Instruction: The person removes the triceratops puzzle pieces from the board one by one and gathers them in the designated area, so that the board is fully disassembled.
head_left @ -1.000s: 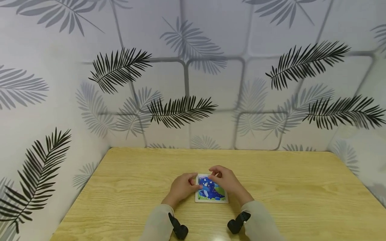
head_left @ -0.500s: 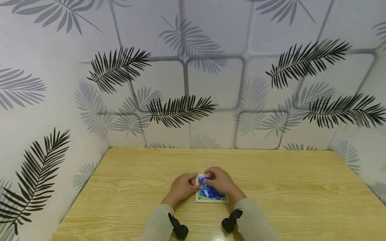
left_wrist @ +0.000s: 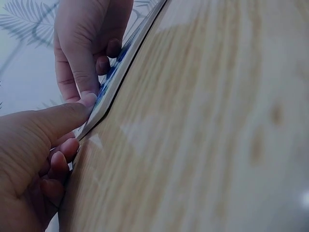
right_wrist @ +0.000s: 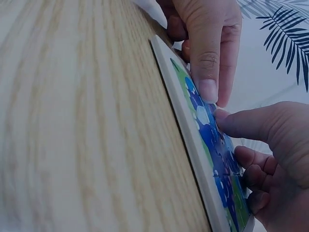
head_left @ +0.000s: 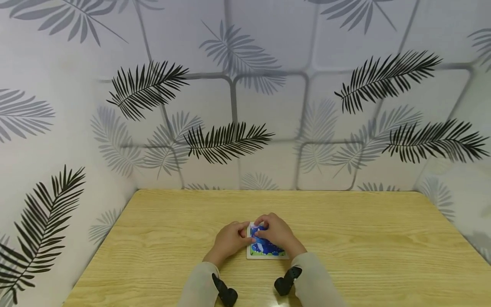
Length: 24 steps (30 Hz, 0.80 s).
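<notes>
Yellow wood-grain table [head_left: 364,243], pale-rimmed square blue-picture puzzle [head_left: 270,249] lying flat on it.
Bare left hand [head_left: 229,240] grips its left edge; bare right hand [head_left: 278,233] arches narrowly over it, pinching or not, we can't tell. We judge pieces [right_wrist: 238,195] being seated; next calls for light pressing.

Puzzle [right_wrist: 212,140]: blue print with white patches and green edging. Frame [right_wrist: 183,115]: whitish. Desk [head_left: 356,238]: yellow-tan, streaked wood grain. Wall [head_left: 268,106]: pale grey-white, patterned with black and grey fronds and grey rounded outlines. Sleeves [head_left: 318,279]: pale beige. Wrist cameras [head_left: 283,286]: black.
</notes>
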Available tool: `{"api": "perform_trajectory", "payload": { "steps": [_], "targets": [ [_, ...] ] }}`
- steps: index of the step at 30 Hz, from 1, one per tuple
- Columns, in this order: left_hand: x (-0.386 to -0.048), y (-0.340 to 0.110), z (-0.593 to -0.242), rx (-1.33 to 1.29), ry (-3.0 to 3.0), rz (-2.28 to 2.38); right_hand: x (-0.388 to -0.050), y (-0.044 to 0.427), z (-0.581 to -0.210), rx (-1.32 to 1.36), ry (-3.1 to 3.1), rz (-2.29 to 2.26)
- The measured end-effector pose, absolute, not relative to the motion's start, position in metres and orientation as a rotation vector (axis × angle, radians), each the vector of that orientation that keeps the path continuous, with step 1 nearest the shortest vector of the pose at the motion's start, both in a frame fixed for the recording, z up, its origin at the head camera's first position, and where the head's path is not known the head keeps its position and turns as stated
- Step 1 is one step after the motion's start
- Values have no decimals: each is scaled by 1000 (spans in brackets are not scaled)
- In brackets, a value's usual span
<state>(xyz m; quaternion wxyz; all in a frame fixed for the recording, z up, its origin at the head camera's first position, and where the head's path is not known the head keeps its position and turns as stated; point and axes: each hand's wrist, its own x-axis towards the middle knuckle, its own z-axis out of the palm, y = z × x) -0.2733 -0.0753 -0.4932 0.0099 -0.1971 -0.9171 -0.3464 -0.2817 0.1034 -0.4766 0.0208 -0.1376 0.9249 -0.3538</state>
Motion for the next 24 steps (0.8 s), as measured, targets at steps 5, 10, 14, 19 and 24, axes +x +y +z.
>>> {"api": "perform_trajectory", "payload": {
  "steps": [5, 10, 14, 19, 24],
  "targets": [
    [-273, -76, -493, -619, -2864, -1095, -282, 102, -474, -382, 2844, -1069],
    [-274, -77, -493, -610, -2857, -1093, -282, 100, -471, -379, 2806, -1065],
    [-275, -76, -493, -606, -2872, -1107, -284, 101, -471, -383, 2797, -1089],
    [-276, -75, -494, -590, -2890, -1128, -286, 103, -472, -357, 2759, -1136],
    [-276, -76, -494, -573, -2894, -1140, -286, 102, -473, -380, 2767, -1135]
  ]
}}
